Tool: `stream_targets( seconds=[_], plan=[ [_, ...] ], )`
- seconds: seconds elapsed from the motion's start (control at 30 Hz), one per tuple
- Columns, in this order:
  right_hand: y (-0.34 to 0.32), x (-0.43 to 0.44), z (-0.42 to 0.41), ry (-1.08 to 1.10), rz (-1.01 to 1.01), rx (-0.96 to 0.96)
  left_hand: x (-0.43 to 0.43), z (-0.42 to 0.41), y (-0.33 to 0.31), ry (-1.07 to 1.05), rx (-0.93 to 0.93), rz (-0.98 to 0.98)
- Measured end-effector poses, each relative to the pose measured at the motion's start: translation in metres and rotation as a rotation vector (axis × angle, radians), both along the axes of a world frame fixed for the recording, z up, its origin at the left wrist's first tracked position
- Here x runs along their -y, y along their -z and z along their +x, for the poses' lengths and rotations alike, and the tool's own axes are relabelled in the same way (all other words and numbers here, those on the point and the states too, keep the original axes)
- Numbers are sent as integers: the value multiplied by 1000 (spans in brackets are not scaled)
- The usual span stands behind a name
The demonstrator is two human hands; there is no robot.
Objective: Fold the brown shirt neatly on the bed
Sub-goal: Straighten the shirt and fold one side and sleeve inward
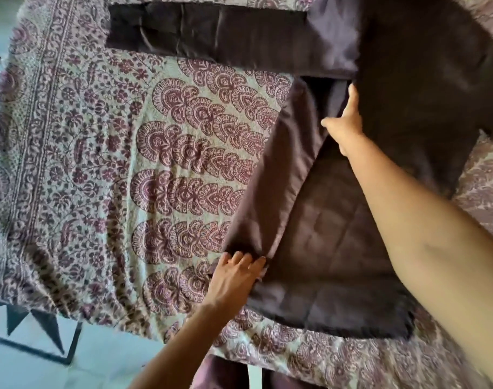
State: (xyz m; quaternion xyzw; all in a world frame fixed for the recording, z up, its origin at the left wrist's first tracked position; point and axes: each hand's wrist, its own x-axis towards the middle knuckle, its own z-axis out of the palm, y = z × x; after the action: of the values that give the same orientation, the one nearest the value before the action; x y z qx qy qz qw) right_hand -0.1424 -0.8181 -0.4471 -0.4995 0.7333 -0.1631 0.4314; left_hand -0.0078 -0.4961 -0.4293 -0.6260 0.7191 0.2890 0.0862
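Nearest, the left hand (234,276) has its fingers curled on the lower hem corner of the brown shirt (338,248), pinching the side panel (273,178) that is turned inward over the body. The shirt lies flat on the right half of the bed (71,282). Further up, the right hand (345,127) sits at the top of the fold, index finger straight along it and thumb splayed; its other fingers are hidden under cloth, so I cannot tell whether it grips. To fold well, draw the panel taut between both hands and lay its edge straight. The far sleeve (211,43) stretches left and needs folding in next. The bedspread (127,164) is rumpled near the edge and could drag the hem.
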Motion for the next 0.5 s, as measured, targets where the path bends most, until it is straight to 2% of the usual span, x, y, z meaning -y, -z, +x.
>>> stream_targets(
  seconds=[0.17,0.27,0.37,0.5],
  plan=[
    [21,-18,-4,-46,-64,18,-28,15,19,-144,64,-203],
    [26,-17,-6,-64,-88,-2,-39,32,19,-286,48,-180],
    [30,-14,-7,-101,-109,-54,-40,44,11,-422,-58,-136],
    [30,-15,-9,-124,-113,-109,-56,52,11,-420,-94,-163]
  ],
)
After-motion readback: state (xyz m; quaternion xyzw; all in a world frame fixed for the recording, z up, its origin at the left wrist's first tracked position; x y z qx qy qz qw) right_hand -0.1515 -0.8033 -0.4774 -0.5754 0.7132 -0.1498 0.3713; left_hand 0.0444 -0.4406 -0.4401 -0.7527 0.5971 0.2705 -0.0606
